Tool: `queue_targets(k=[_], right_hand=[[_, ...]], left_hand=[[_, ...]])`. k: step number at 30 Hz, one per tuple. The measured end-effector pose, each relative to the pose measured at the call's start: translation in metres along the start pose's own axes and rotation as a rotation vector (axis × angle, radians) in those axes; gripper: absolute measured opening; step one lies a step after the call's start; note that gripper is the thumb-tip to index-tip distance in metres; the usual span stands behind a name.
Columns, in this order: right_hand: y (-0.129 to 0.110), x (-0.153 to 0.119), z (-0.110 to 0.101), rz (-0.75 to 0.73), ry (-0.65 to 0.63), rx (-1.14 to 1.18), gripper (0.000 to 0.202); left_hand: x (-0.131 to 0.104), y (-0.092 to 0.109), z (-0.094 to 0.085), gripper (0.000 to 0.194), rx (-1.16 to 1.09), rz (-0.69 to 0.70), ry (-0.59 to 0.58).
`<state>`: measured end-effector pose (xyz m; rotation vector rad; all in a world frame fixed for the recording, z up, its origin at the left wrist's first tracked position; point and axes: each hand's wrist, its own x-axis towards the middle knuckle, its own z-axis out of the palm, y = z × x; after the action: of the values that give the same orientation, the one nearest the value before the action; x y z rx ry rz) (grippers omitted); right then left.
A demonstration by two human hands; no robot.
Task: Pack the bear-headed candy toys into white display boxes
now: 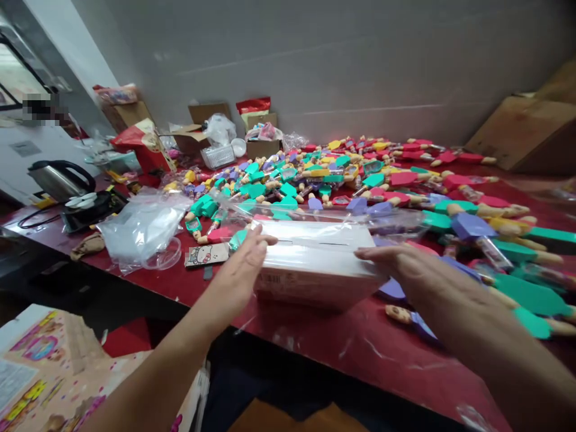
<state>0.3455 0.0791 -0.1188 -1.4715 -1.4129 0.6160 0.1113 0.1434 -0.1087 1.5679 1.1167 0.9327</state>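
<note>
A white box [315, 264] covered by clear plastic film stands near the front edge of the red table. My left hand [243, 264] lies against the box's left side, its fingers reaching the top edge. On the right side, my right hand [405, 270] has its fingers stretched over the box's top right corner. Loose clear film [391, 222] sticks out behind and to both sides of the box. Small doll-like pieces in green, purple, pink and yellow [288, 207] lie behind and to the right.
Clear plastic bags [144, 228] and a Hello Kitty card [207, 256] lie left of the box. Farther left stands a metal kettle [58, 180]. Cardboard boxes [522, 132] stand at the back right. A printed carton [58, 366] is below at the left.
</note>
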Motion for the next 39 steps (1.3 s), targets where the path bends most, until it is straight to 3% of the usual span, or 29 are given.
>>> queue_targets(k=[2,4,6,7,9,11,12,13,14,16,17,20,22,24,26,28,33,39], right_hand=[[0.009,0.011,0.004,-0.162,-0.158,-0.205,0.051],[0.024,0.023,0.006,-0.391,-0.260,-0.499,0.059],[0.041,0.035,0.004,-0.570,-0.178,-0.741,0.062],[0.048,0.040,0.003,-0.624,-0.097,-0.814,0.061],[0.054,0.046,0.000,-0.694,0.039,-0.883,0.056],[0.052,0.050,-0.001,-0.747,0.095,-0.899,0.052],[0.049,0.051,-0.001,-0.777,0.116,-0.907,0.050],[0.045,0.051,0.001,-0.812,0.135,-0.919,0.048],[0.041,0.052,0.003,-0.845,0.154,-0.936,0.046],[0.034,0.054,0.007,-0.890,0.172,-0.974,0.044],[0.030,0.055,0.009,-0.909,0.178,-0.982,0.043],[0.012,0.058,0.012,-0.951,0.191,-0.934,0.035],[-0.010,0.062,0.018,-1.009,0.180,-0.864,0.027],[-0.036,0.068,0.030,-1.096,0.135,-0.774,0.019],[-0.062,0.077,0.048,-1.194,0.074,-0.697,0.015],[-0.082,0.088,0.071,-1.275,0.029,-0.669,0.016],[-0.099,0.114,0.114,-1.408,-0.061,-0.779,0.016],[-0.098,0.137,0.121,-1.459,0.069,-0.893,0.011]], left_hand=[[0.006,0.001,0.004,0.046,0.341,0.034,-0.122],[0.011,0.001,0.005,0.051,0.530,0.088,-0.174],[0.016,-0.001,0.003,0.047,0.604,0.178,-0.104],[0.021,-0.003,-0.001,0.042,0.604,0.259,-0.001],[0.034,-0.007,-0.010,0.037,0.560,0.457,0.340],[0.053,-0.009,-0.022,0.057,0.449,0.557,0.679],[0.064,-0.008,-0.029,0.069,0.364,0.516,0.746],[0.074,-0.005,-0.036,0.077,0.264,0.425,0.717],[0.083,-0.001,-0.043,0.077,0.160,0.318,0.610],[0.095,0.010,-0.057,0.060,-0.074,0.197,0.397],[0.097,0.017,-0.064,0.050,-0.204,0.207,0.365],[0.089,0.028,-0.081,0.039,-0.542,0.382,0.501],[0.078,0.023,-0.083,0.041,-0.640,0.399,0.558],[0.069,0.011,-0.077,0.046,-0.610,0.264,0.445],[0.066,-0.003,-0.066,0.049,-0.504,0.149,0.234],[0.070,-0.013,-0.057,0.047,-0.413,0.189,0.140],[0.087,-0.020,-0.054,0.029,-0.337,0.384,0.261],[0.086,-0.015,-0.057,0.021,-0.231,0.484,0.333]])
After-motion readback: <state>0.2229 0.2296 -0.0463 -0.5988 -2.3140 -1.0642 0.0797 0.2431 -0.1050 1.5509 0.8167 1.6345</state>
